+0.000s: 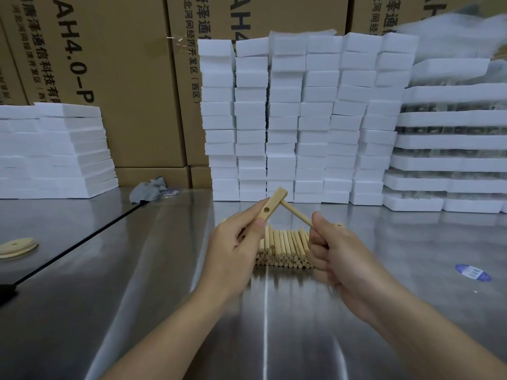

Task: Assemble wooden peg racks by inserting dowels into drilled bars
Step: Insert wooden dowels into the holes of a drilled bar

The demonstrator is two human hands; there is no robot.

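Bar [271, 208] pinched in left hand [236, 248]; right hand [337, 250] clenches dowel [297, 213], tip touching bar. Beneath, dowel pile [282, 248] on table [137, 270]. Behind, cartons [123, 105] read "AH4.0-P" plus Chinese print.

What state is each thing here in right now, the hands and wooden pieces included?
drilled bar: held tilted above the table, one visible hole empty.
dowel: tip meets the drilled bar near its upper end; seated or not, cannot tell.
left hand: grips the drilled bar.
right hand: grips the dowel.
dowel pile: lying loose on the table.
grey cloth: crumpled.
foam blocks: stacked in columns.
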